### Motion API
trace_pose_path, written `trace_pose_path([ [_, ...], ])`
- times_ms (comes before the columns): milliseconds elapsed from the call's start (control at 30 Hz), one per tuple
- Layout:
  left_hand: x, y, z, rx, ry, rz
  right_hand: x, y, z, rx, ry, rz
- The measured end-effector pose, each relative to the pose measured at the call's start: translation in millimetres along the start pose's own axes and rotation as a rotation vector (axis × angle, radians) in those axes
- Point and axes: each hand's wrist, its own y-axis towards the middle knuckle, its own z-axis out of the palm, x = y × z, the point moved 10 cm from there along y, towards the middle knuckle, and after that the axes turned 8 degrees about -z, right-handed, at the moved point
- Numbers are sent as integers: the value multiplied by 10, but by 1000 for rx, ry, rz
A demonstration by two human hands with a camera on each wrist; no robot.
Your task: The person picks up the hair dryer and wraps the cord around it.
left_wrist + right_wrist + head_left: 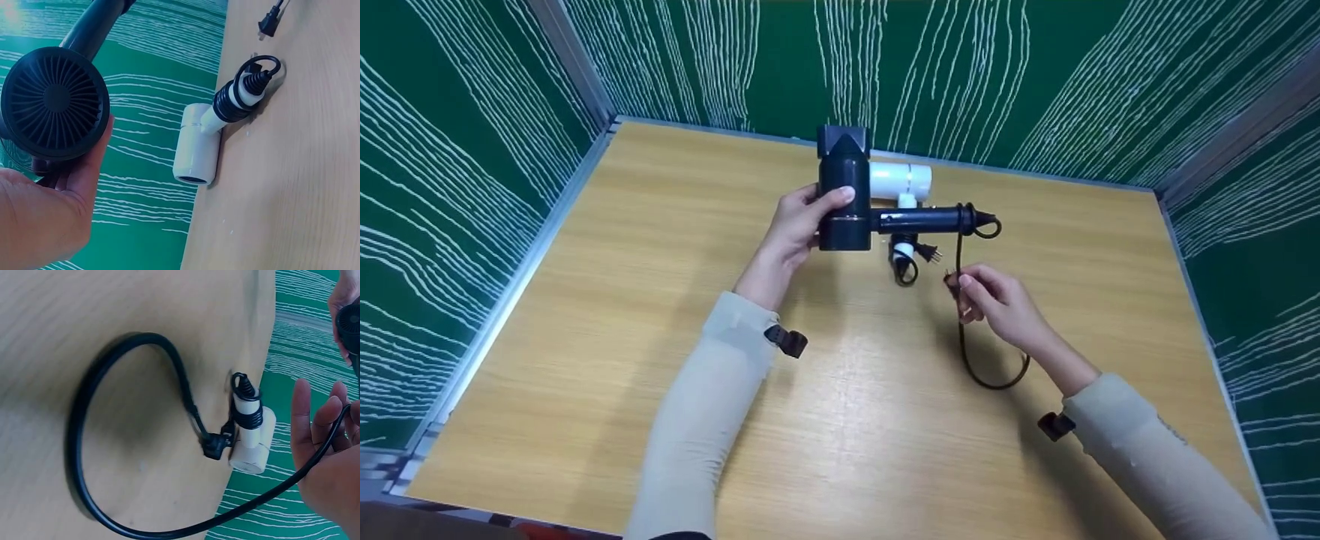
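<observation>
My left hand [799, 221] grips the barrel of a dark hair dryer [845, 195], its thumb lying across the side. The dryer is held above the table, nozzle toward the back wall and handle pointing right. In the left wrist view its round, slatted air intake [56, 101] faces the camera. To the right, my right hand [997, 300] holds the dryer's black power cord [253, 505] between curled fingers. From there the cord hangs in a wide loop, and its plug [212, 446] dangles at the end. Some right-hand fingertips are cut off in the right wrist view.
Behind the dark dryer, a white hair dryer [900, 180] lies near the table's back edge. Its black cord [228, 104] is wound around the handle. Green walls [930, 67] with pale wavy lines enclose the wooden table [585, 315] at the back and sides.
</observation>
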Motion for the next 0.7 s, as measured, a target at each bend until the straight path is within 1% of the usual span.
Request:
trace_pose_path([
  [233,14,-5,67,29,-8,0,-115,-35,-1,21,-10,51],
  [400,43,2,104,62,-26,-6,-228,-12,-4,66,21,132],
  [533,78,10,115,79,-32,-23,-354,21,-48,74,115,207],
  [600,101,9,124,91,-29,-40,-415,44,-75,73,189,239],
  [700,134,6,144,119,-15,-63,-470,96,-137,75,265,272],
])
